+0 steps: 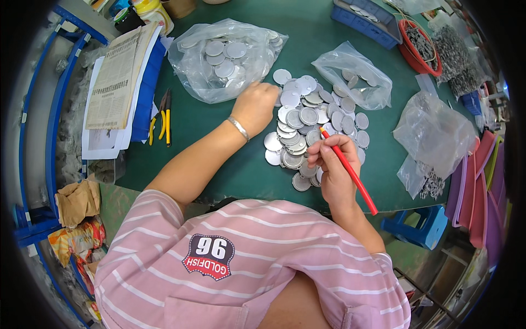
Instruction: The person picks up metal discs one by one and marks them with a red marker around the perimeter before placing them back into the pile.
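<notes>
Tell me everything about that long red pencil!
The red pencil is straight and slim, with a smooth-looking body and a yellow-orange tip. It slants, tip toward the upper left, between the fingers and thumb of the right hand. The tip is over the grey discs; whether it touches them is unclear.

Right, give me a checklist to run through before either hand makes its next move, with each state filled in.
1. Red pencil held: ok, gripped in the right hand.
2. Left hand empty: cannot tell, its fingertips are hidden.
3. Grey discs in a single layer: not ok, they overlap in a heap.
4. Yellow-handled pliers clear of the heap: ok, they lie well to its left.
5. Larger disc bag closed: cannot tell, its mouth is unclear.
</notes>
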The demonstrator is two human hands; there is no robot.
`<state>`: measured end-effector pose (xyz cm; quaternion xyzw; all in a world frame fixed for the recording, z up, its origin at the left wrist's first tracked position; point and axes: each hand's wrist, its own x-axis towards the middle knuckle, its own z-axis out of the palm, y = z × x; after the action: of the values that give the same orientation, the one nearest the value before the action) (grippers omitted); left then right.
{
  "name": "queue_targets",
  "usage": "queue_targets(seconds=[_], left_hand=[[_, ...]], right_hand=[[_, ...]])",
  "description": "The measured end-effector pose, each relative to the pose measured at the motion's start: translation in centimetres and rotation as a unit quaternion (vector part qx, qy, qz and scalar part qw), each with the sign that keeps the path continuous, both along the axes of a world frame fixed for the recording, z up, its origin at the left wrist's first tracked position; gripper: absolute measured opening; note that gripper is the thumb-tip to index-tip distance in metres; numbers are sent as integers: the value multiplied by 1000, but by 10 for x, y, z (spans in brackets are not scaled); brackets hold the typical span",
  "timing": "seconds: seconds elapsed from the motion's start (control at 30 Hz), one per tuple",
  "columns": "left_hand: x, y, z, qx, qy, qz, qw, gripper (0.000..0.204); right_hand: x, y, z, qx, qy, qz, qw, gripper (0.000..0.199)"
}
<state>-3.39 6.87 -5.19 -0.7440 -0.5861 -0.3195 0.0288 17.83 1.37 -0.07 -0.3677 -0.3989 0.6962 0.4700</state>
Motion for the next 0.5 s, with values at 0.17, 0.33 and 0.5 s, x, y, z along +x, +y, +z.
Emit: queue_targets(seconds=[0.17, 0.33, 0.5], left_hand=[[18, -35, 40, -22, -205, -133, 969, 13], [34, -58, 50, -14, -307, -147, 940, 23], [43, -79, 53, -351, -639, -78, 680, 28]], right_hand=[[-4, 12, -1, -64, -22, -8, 998, 11], [-11, 17, -2, -3, -5, 35, 999, 18], [-21, 9, -5, 83, -29, -38, 995, 15]])
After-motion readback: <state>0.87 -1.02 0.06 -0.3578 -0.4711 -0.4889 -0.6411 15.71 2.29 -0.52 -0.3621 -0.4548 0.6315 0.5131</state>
